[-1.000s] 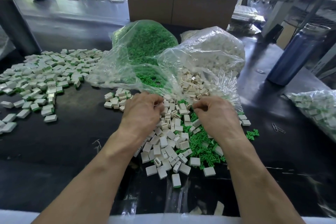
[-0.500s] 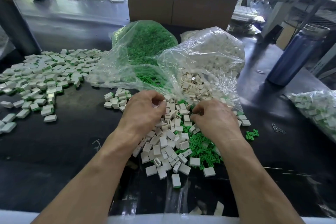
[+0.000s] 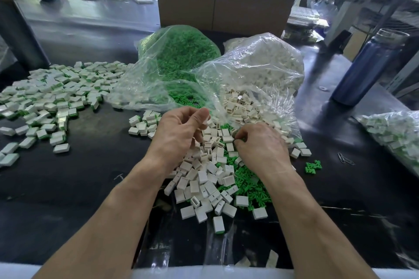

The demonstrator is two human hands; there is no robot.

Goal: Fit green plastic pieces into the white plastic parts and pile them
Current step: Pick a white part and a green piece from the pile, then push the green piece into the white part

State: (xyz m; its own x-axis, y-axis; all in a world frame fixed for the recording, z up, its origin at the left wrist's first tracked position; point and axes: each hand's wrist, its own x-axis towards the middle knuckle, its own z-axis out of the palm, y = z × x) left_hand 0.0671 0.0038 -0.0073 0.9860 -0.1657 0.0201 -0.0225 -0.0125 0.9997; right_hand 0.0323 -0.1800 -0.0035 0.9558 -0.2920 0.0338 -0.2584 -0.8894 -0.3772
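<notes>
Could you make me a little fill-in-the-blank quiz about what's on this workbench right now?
1. The bag of green pieces is made of clear ____.
2. The tall bottle at the table's right side is ____ in colour.
3. The big spread of finished parts lies to the person's ____.
4. Both the left hand and the right hand work over the loose heap of white parts and ____ pieces.

Missing words: plastic; blue; left; green
</notes>
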